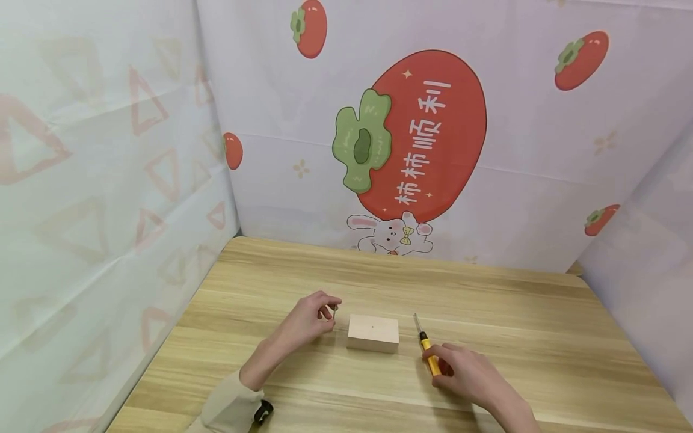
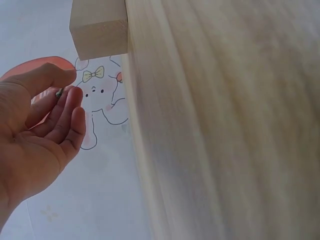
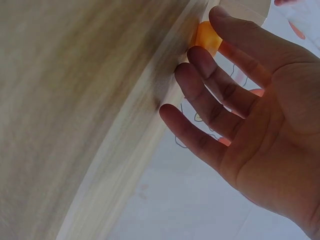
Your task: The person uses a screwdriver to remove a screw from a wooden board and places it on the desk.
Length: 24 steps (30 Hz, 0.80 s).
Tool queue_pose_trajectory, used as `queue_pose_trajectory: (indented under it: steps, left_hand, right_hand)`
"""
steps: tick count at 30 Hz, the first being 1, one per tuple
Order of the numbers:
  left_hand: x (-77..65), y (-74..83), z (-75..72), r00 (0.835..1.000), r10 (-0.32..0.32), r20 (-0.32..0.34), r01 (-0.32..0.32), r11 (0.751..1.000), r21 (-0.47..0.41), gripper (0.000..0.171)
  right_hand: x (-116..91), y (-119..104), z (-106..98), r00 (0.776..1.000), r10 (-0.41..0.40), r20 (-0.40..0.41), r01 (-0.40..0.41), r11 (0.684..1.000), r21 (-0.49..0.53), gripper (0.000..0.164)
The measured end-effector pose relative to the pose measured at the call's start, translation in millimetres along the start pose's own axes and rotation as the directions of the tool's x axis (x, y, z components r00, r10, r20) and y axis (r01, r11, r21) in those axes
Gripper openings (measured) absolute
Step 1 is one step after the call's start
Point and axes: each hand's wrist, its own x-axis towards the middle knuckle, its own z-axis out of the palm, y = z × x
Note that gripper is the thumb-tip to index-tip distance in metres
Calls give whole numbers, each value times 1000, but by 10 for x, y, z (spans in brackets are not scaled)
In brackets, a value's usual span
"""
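My left hand point(image 1: 313, 317) pinches a small screw point(image 1: 334, 310) between thumb and fingertips, just left of the wooden block. Only the screw's point(image 2: 59, 93) brownish metal end shows in the left wrist view; fingers hide the rest. Pale and rectangular, the wooden block point(image 1: 373, 343) lies flat on the table, with a small dark hole in its top. To its right, my right hand point(image 1: 465, 373) holds a screwdriver point(image 1: 431, 359) by its yellow handle, thumb on one side and fingers on the other. The metal shaft points away, toward the back wall. In the right wrist view, the handle's orange end point(image 3: 207, 37) shows beside the thumb.
The wood-grain table point(image 1: 303, 391) has rounded corners at the back. A white sheet printed with red persimmons point(image 1: 455, 150) and a rabbit hangs behind it. Another sheet with triangles point(image 1: 146, 156) covers the left side. A black band point(image 1: 263, 412) sits at the left sleeve.
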Motion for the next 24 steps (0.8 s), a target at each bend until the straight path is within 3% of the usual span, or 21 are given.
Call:
queue_pose_trajectory:
  steps: [6,11,16,24]
  left_hand:
    - [-15,-9,-15,993,-86,78,80,994,71,39]
    - [-56,-39,-6,986,-82,144,54,980,190,36]
    - [-87,-49,29,982,-96,163,41,949,311,36]
    - [-115,19,44,974,-136,183,54,916,398,32]
  right_hand:
    - [6,-9,-4,1000,5,2,-5,1000,2,32]
    - [11,-10,-2,1000,11,7,-11,1000,5,32]
    - [9,-10,1,1000,2,0,-2,1000,0,32]
    - [15,-16,10,1000,4,-6,-4,1000,-11,32]
